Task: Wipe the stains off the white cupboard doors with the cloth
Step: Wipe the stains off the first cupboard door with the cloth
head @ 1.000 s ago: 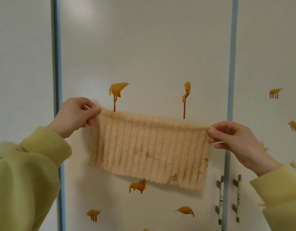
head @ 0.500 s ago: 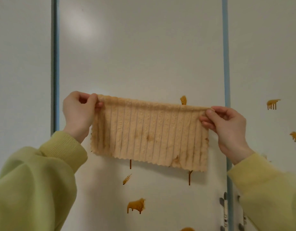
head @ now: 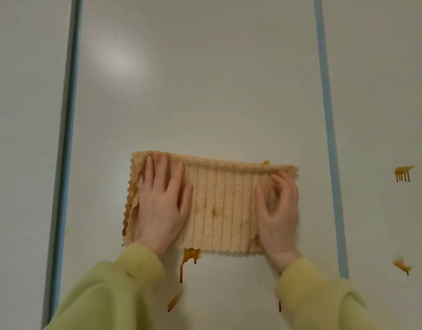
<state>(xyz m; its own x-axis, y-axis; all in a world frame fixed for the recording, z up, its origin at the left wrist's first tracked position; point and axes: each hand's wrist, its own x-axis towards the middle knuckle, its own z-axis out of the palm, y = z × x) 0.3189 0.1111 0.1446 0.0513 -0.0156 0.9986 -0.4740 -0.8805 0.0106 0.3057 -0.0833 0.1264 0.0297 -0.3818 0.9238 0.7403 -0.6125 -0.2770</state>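
Both hands are pressing the ribbed peach microfibre cloth flat against the middle white cupboard door, left hand spread, right hand slightly curled; the cloth's long axis is lying crosswise, an orange dripping stain peeking out just below, nearer the left.

Bare white door above the cloth, blue seams seemingly flush, nothing protruding

White cupboard door bears cloth, orange stains.
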